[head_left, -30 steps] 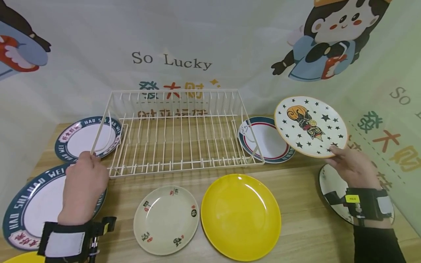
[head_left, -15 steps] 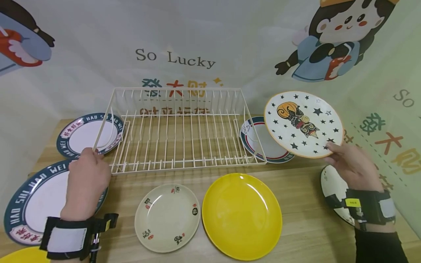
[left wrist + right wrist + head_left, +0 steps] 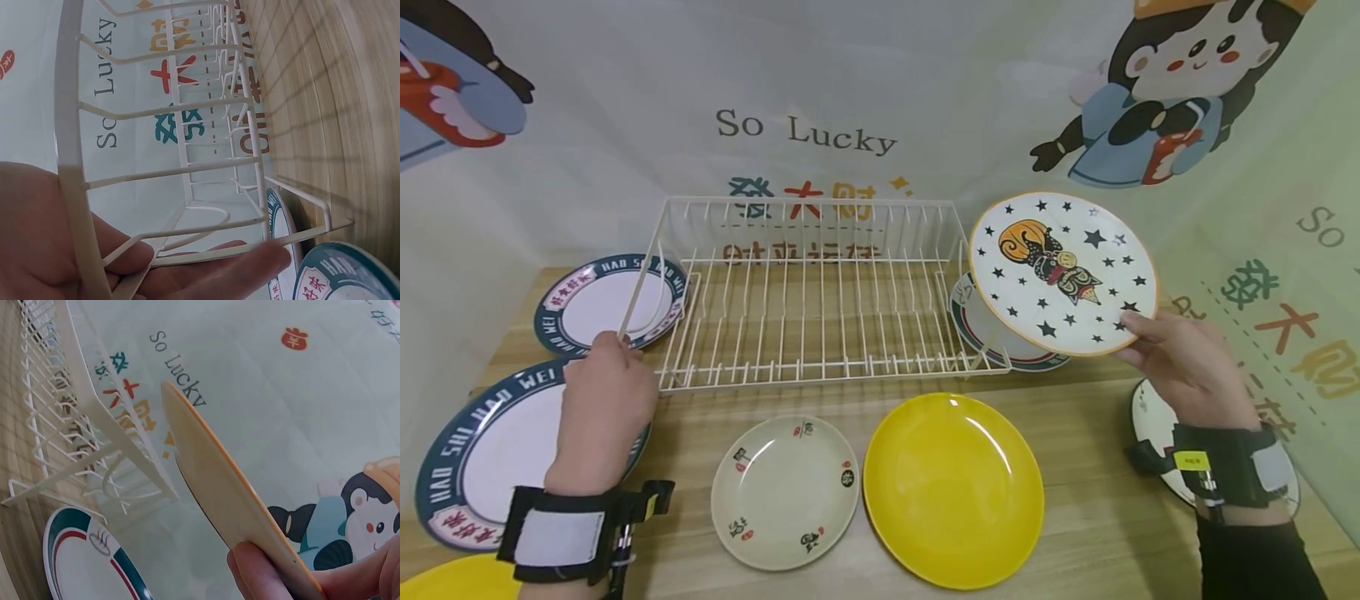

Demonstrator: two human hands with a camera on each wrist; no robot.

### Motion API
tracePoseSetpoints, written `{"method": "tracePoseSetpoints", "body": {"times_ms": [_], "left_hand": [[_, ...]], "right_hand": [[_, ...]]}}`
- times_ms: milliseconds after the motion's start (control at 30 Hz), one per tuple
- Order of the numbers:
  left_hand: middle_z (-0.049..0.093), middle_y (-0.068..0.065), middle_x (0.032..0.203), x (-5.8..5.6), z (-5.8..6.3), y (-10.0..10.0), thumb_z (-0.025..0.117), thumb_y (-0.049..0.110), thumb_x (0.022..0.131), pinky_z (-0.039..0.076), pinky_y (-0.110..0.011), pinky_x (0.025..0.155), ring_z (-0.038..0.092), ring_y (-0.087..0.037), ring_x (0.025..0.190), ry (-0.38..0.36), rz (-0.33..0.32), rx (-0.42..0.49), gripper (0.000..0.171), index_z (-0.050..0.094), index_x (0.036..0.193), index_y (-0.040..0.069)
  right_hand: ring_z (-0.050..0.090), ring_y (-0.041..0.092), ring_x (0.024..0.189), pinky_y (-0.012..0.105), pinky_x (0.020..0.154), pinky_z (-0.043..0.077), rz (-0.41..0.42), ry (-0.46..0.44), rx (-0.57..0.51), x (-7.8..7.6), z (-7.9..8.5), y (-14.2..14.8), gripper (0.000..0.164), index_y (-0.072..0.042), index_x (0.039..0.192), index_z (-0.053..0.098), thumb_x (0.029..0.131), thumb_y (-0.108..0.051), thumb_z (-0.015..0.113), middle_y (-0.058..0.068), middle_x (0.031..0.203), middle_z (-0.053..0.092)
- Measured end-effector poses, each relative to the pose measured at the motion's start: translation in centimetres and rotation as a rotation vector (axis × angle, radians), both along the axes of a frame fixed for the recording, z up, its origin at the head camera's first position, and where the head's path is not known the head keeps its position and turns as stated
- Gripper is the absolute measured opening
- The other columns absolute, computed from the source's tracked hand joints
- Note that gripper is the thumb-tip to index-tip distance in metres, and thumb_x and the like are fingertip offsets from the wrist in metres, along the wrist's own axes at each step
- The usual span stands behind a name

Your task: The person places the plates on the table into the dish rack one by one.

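Observation:
A white wire dish rack (image 3: 820, 292) stands at the back middle of the wooden table (image 3: 1090, 467). My left hand (image 3: 610, 392) grips its front left corner; in the left wrist view my fingers (image 3: 206, 275) curl round the rack's wires (image 3: 75, 169). My right hand (image 3: 1172, 358) pinches the lower right rim of a white star-patterned plate (image 3: 1063, 271) and holds it tilted in the air, just right of the rack. The right wrist view shows that plate (image 3: 219, 494) edge-on with my fingers (image 3: 262, 578) on its rim.
Around the rack lie a cream plate (image 3: 786, 492), a yellow plate (image 3: 953, 487), two blue-rimmed plates (image 3: 606, 300) (image 3: 482, 454) at the left, a red-and-teal-rimmed plate (image 3: 1000, 337) under the held one, and another plate (image 3: 1157, 417) at the far right. A printed backdrop (image 3: 865, 100) closes the back.
My right hand has carried the star plate left and slightly up, toward the rack's right end. My left hand has stayed on the rack's corner.

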State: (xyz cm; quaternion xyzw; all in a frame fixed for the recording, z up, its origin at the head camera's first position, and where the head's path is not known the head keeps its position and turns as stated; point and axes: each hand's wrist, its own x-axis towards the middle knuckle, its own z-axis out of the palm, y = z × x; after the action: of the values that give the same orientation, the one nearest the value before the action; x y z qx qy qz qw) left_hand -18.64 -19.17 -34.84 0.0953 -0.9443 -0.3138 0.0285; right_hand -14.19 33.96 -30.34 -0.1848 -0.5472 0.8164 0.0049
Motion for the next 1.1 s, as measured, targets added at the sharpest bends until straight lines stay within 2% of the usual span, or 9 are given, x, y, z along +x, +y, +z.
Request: {"method": "tracePoseSetpoints", "body": {"times_ms": [200, 467, 600, 800, 900, 1000, 1100], "left_hand": [[0.046, -0.022, 0.070, -0.3, 0.0, 0.2, 0.026, 0.004, 0.099, 0.040, -0.033, 0.040, 0.050, -0.028, 0.049, 0.002, -0.017, -0.003, 0.034, 0.043, 0.112, -0.023], [0.046, -0.022, 0.070, -0.2, -0.1, 0.3, 0.025, 0.003, 0.099, 0.040, -0.034, 0.041, 0.051, -0.029, 0.051, -0.005, -0.006, 0.001, 0.037, 0.042, 0.116, -0.024], [0.047, -0.022, 0.070, -0.1, -0.1, 0.3, 0.025, 0.002, 0.098, 0.039, -0.035, 0.041, 0.051, -0.030, 0.052, 0.002, 0.001, 0.003, 0.035, 0.044, 0.111, -0.024], [0.046, -0.022, 0.070, -0.1, 0.0, 0.4, 0.026, 0.000, 0.097, 0.039, -0.036, 0.042, 0.050, -0.031, 0.052, 0.005, 0.015, -0.001, 0.033, 0.045, 0.109, -0.024], [0.046, -0.023, 0.071, -0.1, 0.1, 0.4, 0.027, -0.001, 0.096, 0.038, -0.036, 0.042, 0.050, -0.031, 0.052, 0.010, 0.022, 0.003, 0.032, 0.045, 0.110, -0.024], [0.047, -0.023, 0.071, 0.1, 0.2, 0.3, 0.029, -0.001, 0.096, 0.039, -0.035, 0.041, 0.050, -0.030, 0.051, 0.010, 0.031, 0.009, 0.032, 0.045, 0.111, -0.024], [0.048, -0.024, 0.071, 0.2, 0.3, 0.2, 0.030, -0.001, 0.096, 0.039, -0.034, 0.040, 0.051, -0.030, 0.050, 0.011, 0.038, 0.012, 0.032, 0.045, 0.112, -0.025]], "right_hand": [[0.065, 0.020, 0.087, 0.030, 0.073, 0.055, 0.033, -0.017, 0.058, -0.2, -0.1, -1.1, 0.012, -0.002, 0.102, 0.070, 0.090, -0.002, 0.071, 0.007, 0.104, 0.067], [0.063, 0.022, 0.090, 0.033, 0.079, 0.055, 0.037, -0.019, 0.097, -0.8, 0.1, -2.8, 0.029, -0.001, 0.113, 0.062, 0.088, -0.004, 0.074, 0.012, 0.116, 0.057], [0.062, 0.022, 0.087, 0.031, 0.077, 0.055, 0.041, -0.016, 0.140, -1.0, 0.4, -3.4, 0.029, 0.000, 0.113, 0.062, 0.088, -0.006, 0.074, 0.013, 0.116, 0.055], [0.061, 0.019, 0.082, 0.027, 0.072, 0.054, 0.070, 0.004, 0.310, -1.8, 1.2, -4.0, 0.020, 0.000, 0.110, 0.067, 0.094, -0.012, 0.068, 0.010, 0.105, 0.061], [0.062, 0.018, 0.080, 0.025, 0.071, 0.053, 0.089, 0.034, 0.393, -2.6, 2.0, -4.3, 0.032, 0.008, 0.120, 0.059, 0.096, -0.013, 0.065, 0.008, 0.101, 0.063], [0.066, 0.014, 0.079, 0.024, 0.072, 0.054, 0.101, 0.072, 0.522, -3.5, 3.1, -4.7, 0.044, 0.014, 0.131, 0.049, 0.098, -0.012, 0.061, 0.003, 0.096, 0.067], [0.069, 0.011, 0.076, 0.025, 0.071, 0.056, 0.100, 0.114, 0.686, -4.5, 4.4, -5.3, 0.046, 0.016, 0.133, 0.048, 0.099, -0.013, 0.059, -0.003, 0.090, 0.070]]}}
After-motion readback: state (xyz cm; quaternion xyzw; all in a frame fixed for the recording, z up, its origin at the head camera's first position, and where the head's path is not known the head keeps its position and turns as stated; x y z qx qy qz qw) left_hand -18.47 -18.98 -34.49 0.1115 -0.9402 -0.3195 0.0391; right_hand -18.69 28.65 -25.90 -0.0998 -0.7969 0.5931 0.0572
